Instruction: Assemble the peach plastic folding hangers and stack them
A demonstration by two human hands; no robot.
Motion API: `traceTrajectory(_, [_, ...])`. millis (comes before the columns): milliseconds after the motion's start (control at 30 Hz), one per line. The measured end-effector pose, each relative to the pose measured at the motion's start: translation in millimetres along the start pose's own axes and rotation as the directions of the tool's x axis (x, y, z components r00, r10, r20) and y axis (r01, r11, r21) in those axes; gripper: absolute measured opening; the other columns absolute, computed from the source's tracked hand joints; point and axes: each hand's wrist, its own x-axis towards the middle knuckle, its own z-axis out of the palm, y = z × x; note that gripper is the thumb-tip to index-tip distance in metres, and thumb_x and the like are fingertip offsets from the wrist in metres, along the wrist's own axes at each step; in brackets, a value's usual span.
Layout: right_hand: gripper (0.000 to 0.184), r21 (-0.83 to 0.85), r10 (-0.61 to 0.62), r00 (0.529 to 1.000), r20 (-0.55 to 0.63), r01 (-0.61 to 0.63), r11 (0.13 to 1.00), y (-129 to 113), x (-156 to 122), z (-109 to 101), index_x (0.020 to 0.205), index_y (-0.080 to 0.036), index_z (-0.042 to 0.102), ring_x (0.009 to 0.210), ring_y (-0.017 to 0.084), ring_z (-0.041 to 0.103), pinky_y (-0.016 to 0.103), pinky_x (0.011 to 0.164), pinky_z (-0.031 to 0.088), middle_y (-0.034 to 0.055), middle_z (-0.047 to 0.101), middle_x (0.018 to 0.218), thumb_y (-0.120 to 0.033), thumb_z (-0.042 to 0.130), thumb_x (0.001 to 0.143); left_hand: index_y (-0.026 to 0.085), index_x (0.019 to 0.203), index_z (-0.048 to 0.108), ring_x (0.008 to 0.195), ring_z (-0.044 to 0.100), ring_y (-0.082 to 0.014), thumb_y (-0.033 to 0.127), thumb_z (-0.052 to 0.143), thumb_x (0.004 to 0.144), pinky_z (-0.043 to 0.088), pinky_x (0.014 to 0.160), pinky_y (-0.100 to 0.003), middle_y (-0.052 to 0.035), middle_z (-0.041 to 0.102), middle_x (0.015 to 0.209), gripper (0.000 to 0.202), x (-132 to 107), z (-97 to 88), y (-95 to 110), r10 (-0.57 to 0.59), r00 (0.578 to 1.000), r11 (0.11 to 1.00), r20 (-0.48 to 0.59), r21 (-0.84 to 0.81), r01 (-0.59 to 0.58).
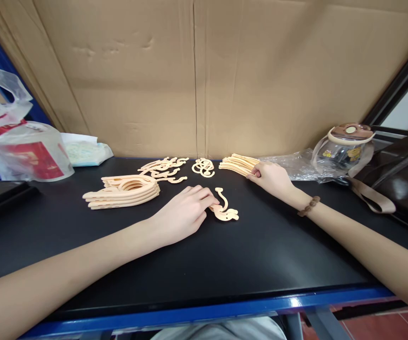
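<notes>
My left hand (186, 210) rests on the black table (204, 255), fingers curled and pinching a small peach-coloured hook-shaped plastic piece (225, 210). My right hand (271, 178) reaches to a stack of flat peach plastic pieces (237, 164) at the back and grips its near end. A wooden bead bracelet (308, 206) sits on my right wrist. A stack of curved peach hanger bodies (124, 190) lies to the left of my left hand.
Loose hook pieces (164, 169) and small ring pieces (204, 167) lie near the cardboard wall (204, 75). Plastic bags (19, 146) stand at the left. A clear lidded jar (343, 151), crumpled plastic wrap (292, 165) and a dark brown bag (402, 179) sit at the right.
</notes>
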Motion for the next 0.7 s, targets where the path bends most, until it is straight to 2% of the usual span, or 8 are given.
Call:
traceTrajectory(333, [0.028,0.043,-0.047,0.994,0.099,0.043,0.998,0.6,-1.0,-9.5,0.061,-0.019,0.057,0.062,0.016,0.055,0.026,0.052,0.028,0.0020,0.062,0.066,-0.035,0.052,0.083,0.022,0.110,0.058,0.097,0.053,-0.0177,-0.004,0.036,0.079,0.039,0.088,-0.033,-0.0013,0.062,0.107,0.046,0.8,-4.6,2.0,0.068,0.996,0.993,-0.060,-0.095,-0.074])
traceTrajectory(500, [0.025,0.071,-0.068,0.986,0.150,0.058,0.996,2.4,-2.6,-14.5,0.062,-0.020,0.060,0.062,0.017,0.056,0.026,0.052,0.030,0.0018,0.063,0.065,-0.035,0.056,0.082,0.022,0.115,0.055,0.085,0.054,-0.0161,-0.004,0.034,0.077,0.042,0.082,-0.031,0.0004,0.064,0.089,0.050,-1.3,-5.7,3.3,0.079,0.993,0.976,-0.085,-0.196,-0.094])
traceTrajectory(600, [0.021,0.123,-0.102,0.975,0.197,0.079,0.989,1.4,-5.3,-19.4,0.068,-0.021,0.065,0.061,0.015,0.057,0.024,0.052,0.032,-0.0006,0.066,0.066,-0.037,0.059,0.081,0.022,0.116,0.054,0.079,0.055,-0.0148,-0.002,0.034,0.078,0.043,0.081,-0.031,0.0024,0.064,0.081,0.049,-2.1,-4.0,4.7,0.033,0.990,0.972,-0.134,-0.227,-0.064])
traceTrajectory(700, [0.022,0.235,-0.191,0.955,0.226,0.137,0.962,-3.2,-8.7,-22.9,0.074,-0.021,0.068,0.059,0.013,0.056,0.024,0.053,0.033,-0.0011,0.066,0.067,-0.040,0.060,0.082,0.021,0.114,0.053,0.084,0.057,-0.0153,0.001,0.033,0.081,0.045,0.081,-0.031,0.0010,0.064,0.088,0.044,-1.3,-2.1,4.2,-0.070,0.976,0.976,-0.207,-0.216,0.025])
